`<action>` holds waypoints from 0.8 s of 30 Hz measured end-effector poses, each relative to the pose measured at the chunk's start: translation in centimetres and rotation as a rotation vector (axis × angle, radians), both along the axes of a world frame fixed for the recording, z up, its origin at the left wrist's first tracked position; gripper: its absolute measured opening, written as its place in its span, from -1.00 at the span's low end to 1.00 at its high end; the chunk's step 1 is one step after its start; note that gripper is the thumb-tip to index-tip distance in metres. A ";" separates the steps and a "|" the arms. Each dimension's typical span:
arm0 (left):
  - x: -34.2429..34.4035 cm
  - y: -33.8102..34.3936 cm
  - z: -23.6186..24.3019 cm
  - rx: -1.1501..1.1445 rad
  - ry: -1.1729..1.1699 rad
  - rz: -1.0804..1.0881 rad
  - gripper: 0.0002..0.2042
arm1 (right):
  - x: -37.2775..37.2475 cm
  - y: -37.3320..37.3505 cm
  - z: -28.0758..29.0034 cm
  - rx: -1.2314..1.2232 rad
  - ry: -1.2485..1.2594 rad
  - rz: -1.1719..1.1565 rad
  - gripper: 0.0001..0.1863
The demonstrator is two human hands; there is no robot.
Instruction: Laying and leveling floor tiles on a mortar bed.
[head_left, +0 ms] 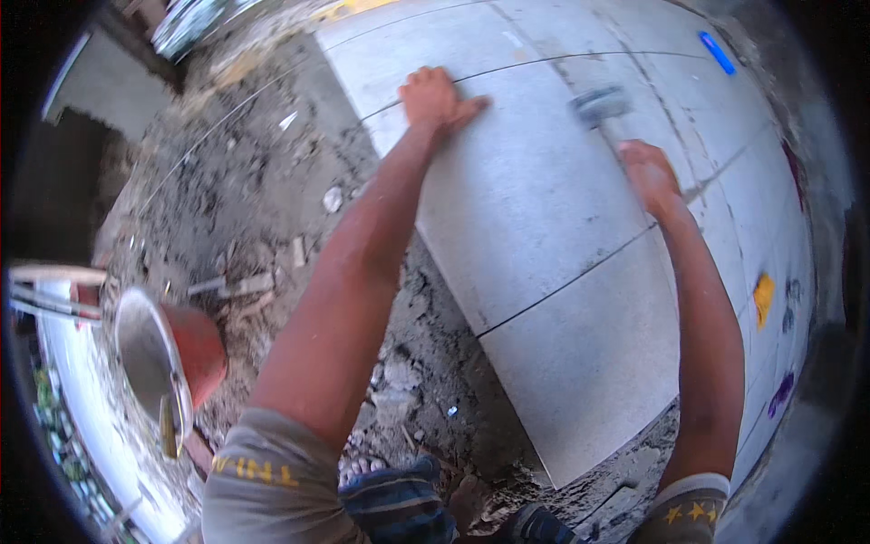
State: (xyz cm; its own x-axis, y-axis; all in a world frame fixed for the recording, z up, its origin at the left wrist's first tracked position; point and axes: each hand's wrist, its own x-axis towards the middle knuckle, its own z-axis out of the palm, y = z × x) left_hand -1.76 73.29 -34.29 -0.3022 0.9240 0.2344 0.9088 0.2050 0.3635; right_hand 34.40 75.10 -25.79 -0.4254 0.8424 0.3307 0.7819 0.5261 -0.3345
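Large pale grey floor tiles [517, 190] lie side by side with narrow dark joints between them. My left hand [433, 98] rests on the far left part of one tile, fingers spread and thumb pointing right. In my right hand [648, 174] is the handle of a mallet, its fingers wrapped round it. The mallet's dark head [600, 106], smeared by motion, is over the tiles to the right of my left hand. Whether the head touches a tile, I cannot tell.
Left of the tiles lies rough grey mortar bed [263, 163] with rubble and a stretched string. A red bucket [195, 349] lies tipped at the left, a trowel-like tool [208, 286] near it. A blue object [717, 53] and a yellow cloth [763, 300] lie on tiles at right.
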 end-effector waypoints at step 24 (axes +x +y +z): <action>0.2 -0.8 -1.4 0.233 0.096 -0.039 -0.41 | -3.6 -17.9 1.5 -0.200 -0.031 -0.225 -0.62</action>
State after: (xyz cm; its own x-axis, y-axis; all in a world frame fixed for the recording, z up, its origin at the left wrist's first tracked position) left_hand -1.52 72.44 -35.68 -0.2333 0.8520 0.4686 0.9471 0.0899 0.3081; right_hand 30.77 57.16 -24.27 -0.2279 0.9637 0.1390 0.8827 0.2647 -0.3884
